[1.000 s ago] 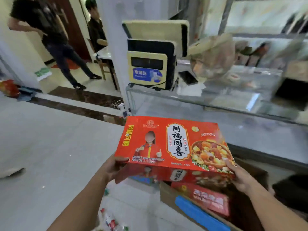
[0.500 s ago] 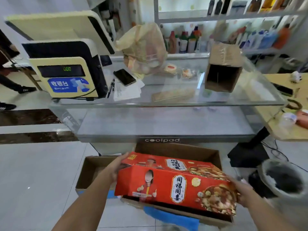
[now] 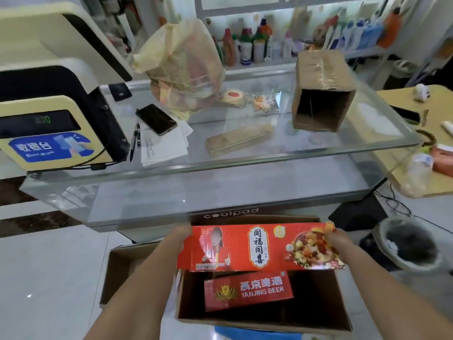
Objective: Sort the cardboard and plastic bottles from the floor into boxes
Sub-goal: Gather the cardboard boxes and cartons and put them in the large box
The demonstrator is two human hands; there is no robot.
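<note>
At nine o'clock a cream-and-black till (image 3: 46,114) stands on the glass counter (image 3: 245,165). Below it, at seven o'clock, an open brown box (image 3: 115,278) sits on the floor, partly hidden by the left forearm. The left hand (image 3: 175,239) is closed around the left end of a flattened red carton (image 3: 259,246), fingers wrapped behind it. The carton is held level at six o'clock, just above a second open box (image 3: 340,305) that has a red beer carton (image 3: 247,293) lying inside. The right hand (image 3: 339,241) pinches the carton's right end, thumb on the printed face. On the counter at one o'clock a small box (image 3: 321,77) lies on its side, mouth facing the camera. At four o'clock a lined bin (image 3: 407,244) stands on the floor.
</note>
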